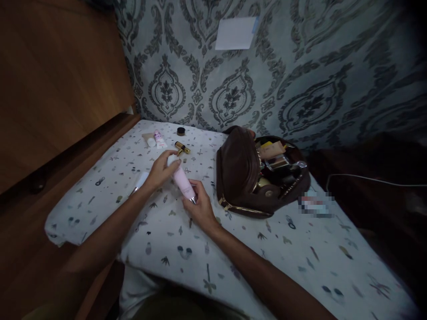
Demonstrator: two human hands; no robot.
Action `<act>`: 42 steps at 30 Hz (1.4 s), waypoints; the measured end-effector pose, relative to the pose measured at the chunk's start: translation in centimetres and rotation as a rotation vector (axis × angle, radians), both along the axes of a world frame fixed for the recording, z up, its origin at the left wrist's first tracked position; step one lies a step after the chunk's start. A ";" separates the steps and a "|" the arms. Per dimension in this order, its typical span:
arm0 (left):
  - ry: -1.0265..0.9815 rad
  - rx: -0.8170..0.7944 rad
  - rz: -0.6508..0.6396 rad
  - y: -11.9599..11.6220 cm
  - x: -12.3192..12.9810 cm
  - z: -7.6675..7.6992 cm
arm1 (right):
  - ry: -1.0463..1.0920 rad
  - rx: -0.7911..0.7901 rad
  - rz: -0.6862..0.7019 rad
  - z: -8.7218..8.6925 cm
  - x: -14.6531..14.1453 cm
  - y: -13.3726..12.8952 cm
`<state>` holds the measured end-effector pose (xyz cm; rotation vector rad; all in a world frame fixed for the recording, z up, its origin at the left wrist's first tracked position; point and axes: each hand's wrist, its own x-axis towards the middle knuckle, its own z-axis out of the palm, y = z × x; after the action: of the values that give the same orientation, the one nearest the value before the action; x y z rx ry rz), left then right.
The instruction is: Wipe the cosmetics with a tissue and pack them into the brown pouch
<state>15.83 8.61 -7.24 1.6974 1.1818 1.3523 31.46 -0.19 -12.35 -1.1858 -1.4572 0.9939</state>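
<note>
A pale pink cosmetic tube (182, 179) is held at a slant between my two hands, above the patterned cloth. My left hand (163, 170) is closed around its upper, whitish end. At the lower end, by a shiny silver band, the fingers of my right hand (201, 203) grip it. Just beyond my left hand lie small black-and-gold cosmetic pieces (182, 147). To my right stands an open brown cosmetic bag (238, 169), unzipped, with several items inside, among them a beige packet (272, 150).
Two small tubes (159, 138) and a dark round jar (180, 131) sit at the back of the cloth-covered surface (267, 249). A white item (142, 179) lies beside my left forearm. Wooden furniture (60, 80) borders the left, patterned wall behind. A white cable (373, 179) runs at right.
</note>
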 end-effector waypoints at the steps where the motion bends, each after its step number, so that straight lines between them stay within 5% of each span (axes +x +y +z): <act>1: 0.051 0.009 -0.005 -0.1 0.0 -0.1 | -0.094 0.101 -0.019 0.0 0.0 -0.3; 5: 0.007 -0.109 0.027 -0.1 0.1 -0.6 | -0.371 0.352 0.027 0.1 0.0 -1.2; 16: -0.442 -0.331 0.165 0.3 1.5 -1.5 | -0.229 0.332 -0.044 0.1 0.0 -0.9; 24: -0.448 -0.368 0.197 -1.0 3.1 -2.9 | -0.397 0.407 0.022 -0.5 -0.5 -1.3; 33: -0.550 -0.609 -0.096 -2.7 4.1 -1.9 | -0.286 0.448 0.009 -0.1 -0.3 -0.9; 37: -0.532 -0.579 -0.098 -2.0 3.2 -1.3 | -0.080 0.323 -0.088 0.3 0.1 -0.5; 42: -0.359 -0.453 -0.111 -1.6 2.8 -1.8 | 0.226 -0.038 -0.111 -0.3 0.6 1.0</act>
<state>18.67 6.96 -9.06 1.1293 1.0663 1.1525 32.05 0.84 -12.68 -1.1295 -1.1875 1.0465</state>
